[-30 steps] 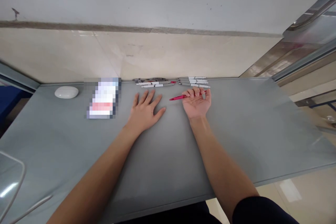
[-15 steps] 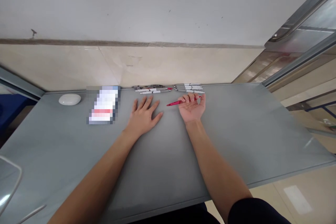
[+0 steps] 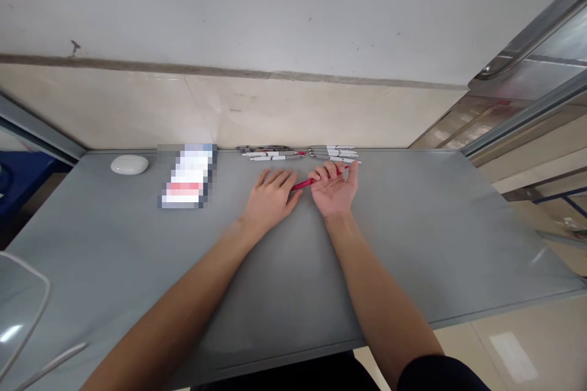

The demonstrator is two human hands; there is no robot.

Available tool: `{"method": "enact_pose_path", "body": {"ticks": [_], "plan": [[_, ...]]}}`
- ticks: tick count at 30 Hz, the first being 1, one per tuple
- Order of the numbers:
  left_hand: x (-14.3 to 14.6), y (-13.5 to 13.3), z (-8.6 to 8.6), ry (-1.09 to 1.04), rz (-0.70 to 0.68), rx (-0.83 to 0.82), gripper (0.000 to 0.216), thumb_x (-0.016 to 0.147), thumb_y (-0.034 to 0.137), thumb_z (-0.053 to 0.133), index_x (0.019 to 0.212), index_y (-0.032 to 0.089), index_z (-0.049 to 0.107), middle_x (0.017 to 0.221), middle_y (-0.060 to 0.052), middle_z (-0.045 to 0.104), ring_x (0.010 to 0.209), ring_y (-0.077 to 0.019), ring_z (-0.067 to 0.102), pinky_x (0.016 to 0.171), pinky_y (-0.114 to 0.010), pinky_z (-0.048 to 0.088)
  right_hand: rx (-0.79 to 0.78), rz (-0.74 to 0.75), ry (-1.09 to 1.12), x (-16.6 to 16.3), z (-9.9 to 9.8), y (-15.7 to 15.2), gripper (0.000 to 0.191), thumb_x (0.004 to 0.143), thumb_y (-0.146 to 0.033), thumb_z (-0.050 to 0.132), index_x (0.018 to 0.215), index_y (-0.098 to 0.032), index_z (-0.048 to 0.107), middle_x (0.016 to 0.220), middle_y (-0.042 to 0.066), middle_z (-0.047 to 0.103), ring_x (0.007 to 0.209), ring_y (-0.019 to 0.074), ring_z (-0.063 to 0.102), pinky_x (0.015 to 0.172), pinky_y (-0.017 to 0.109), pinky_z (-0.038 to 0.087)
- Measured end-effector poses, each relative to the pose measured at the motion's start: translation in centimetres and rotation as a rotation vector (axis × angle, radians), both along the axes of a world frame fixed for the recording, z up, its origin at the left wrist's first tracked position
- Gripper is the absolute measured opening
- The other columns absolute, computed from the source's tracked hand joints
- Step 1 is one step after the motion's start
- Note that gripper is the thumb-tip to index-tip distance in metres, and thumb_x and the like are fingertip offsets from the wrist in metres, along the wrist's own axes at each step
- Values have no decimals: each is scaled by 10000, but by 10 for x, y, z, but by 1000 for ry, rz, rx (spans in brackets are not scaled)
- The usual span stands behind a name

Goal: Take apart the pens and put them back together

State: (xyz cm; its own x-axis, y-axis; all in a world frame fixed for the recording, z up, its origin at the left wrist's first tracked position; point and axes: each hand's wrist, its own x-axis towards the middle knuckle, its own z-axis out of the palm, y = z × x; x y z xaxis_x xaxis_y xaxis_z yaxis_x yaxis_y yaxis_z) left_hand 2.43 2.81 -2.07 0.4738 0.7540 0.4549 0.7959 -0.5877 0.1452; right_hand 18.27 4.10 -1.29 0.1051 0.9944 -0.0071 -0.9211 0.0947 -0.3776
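Right hand [image 3: 334, 194] is clasping the red pen [image 3: 301, 184], not yet released; left hand [image 3: 270, 198] is sitting at its end, grip unclear. Beyond both, other pens [image 3: 273, 157] are already lying bunched!

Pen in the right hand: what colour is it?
The pen is pinkish red, seen best in the head view.

On your right arm [image 3: 380, 281] you wear a plain, near-black sleeve [image 3: 440, 374] with a rounded hem, the arm bare beyond it. Your left forearm [image 3: 197, 299] is bare too, and dark cloth [image 3: 312, 376] of your clothing shows between them at the near side.
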Motion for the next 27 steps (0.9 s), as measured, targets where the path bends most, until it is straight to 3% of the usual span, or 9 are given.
{"method": "enact_pose_path", "body": {"ticks": [10,13,16,17,18,20,22,25,27], "plan": [[-11,3,-3,-16,-34,52,265,970,281,412,1017,183,654,1092,-70,693,1022,-223,615,989,-411,393,-80,-10,-261,-12,1,6,382,867,-575,455,680,-242,447,594,-65,381,529,108,438,643,304,498],[-11,3,-5,-18,-23,49,264,973,273,406,1023,174,646,1077,-76,695,1003,-223,616,931,-393,418,-127,-160,-523,3,2,14,367,858,-583,446,732,-243,498,643,-46,479,594,120,525,709,325,520],[-12,3,-8,-15,-23,49,268,977,267,398,1031,170,641,1070,-75,699,997,-224,618,910,-389,422,-79,-337,-1017,20,8,14,424,899,-576,360,820,-230,591,769,11,605,718,148,606,772,357,523],[-12,3,-8,-12,-24,50,267,977,263,396,1033,170,640,1070,-75,700,998,-224,618,910,-390,421,-65,-366,-1087,25,11,11,390,888,-556,424,839,-225,625,822,30,637,792,165,621,818,367,510],[-12,3,-8,-9,-22,52,266,977,257,395,1035,169,639,1071,-75,700,1001,-225,618,910,-390,420,-32,-383,-1172,28,14,7,319,863,-508,517,856,-221,657,896,47,671,891,184,626,881,370,489],[-12,2,-7,1,-18,58,264,976,250,395,1031,168,640,1071,-78,701,1009,-229,618,907,-391,421,240,-399,-1713,32,17,-4,258,878,-424,535,971,-230,678,1029,65,697,1033,213,605,961,390,452],[-11,1,-5,7,-14,63,263,974,253,400,1029,168,643,1071,-85,702,1015,-233,620,910,-395,422,518,-431,-2063,30,15,-14,248,883,-355,545,1056,-231,672,1128,69,689,1148,230,561,1032,400,405],[-11,0,-4,6,-18,75,262,971,255,407,1045,176,645,1086,-84,702,1026,-231,620,950,-408,409,754,-473,-2317,25,7,-23,298,903,-253,506,1173,-211,626,1202,65,668,1182,222,541,1048,378,395],[-11,-1,-4,4,-16,87,265,972,255,405,1055,179,645,1098,-74,701,1030,-226,620,991,-419,390,826,-496,-2388,21,1,-24,311,910,-199,476,1188,-198,615,1196,63,672,1156,213,556,1043,366,396]]}}
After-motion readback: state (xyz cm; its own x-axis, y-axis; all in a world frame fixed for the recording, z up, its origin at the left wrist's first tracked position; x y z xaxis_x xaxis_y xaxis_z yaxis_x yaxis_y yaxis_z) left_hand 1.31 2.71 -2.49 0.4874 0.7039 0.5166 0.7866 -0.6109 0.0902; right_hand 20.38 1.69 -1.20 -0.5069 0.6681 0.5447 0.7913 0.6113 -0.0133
